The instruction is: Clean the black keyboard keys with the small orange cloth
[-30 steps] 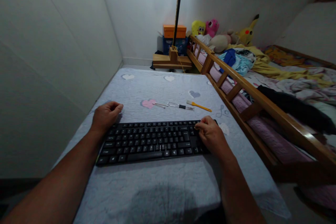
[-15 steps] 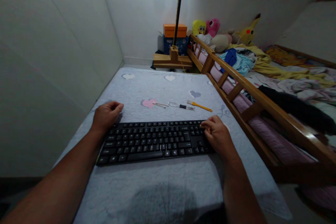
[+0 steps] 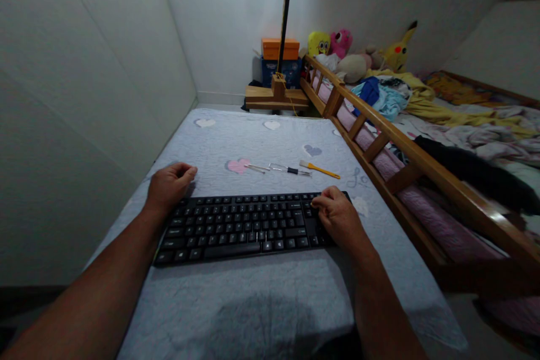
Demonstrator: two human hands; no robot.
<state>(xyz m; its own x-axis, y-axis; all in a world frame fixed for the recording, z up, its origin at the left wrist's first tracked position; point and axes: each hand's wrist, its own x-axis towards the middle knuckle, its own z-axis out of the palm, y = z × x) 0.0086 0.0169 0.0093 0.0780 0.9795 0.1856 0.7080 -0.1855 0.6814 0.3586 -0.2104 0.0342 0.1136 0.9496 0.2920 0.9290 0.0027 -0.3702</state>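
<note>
A black keyboard [image 3: 236,228] lies flat on the heart-patterned bedspread [image 3: 253,298]. My left hand [image 3: 169,183] rests by the keyboard's far left corner, fingers curled in, and nothing shows in it. Over the navigation keys on the right side, my right hand [image 3: 337,214] is closed in a pinch, fingertips down at the keys. Whatever it pinches, if anything, is too small to make out. Beyond the keyboard lie cotton swabs [image 3: 256,168], a wire keycap puller with a black handle [image 3: 291,170], and a brush with a yellow handle [image 3: 321,170].
A wooden bed rail [image 3: 379,138] runs along the right, with bedding and plush toys [image 3: 396,57] behind it. A wooden stand [image 3: 276,95] with a dark pole is at the far end, by an orange box [image 3: 280,49]. A pale wall [image 3: 84,124] borders the left.
My right hand has shifted left across the keyboard, from the number pad side to the navigation keys. My left hand has stayed in place.
</note>
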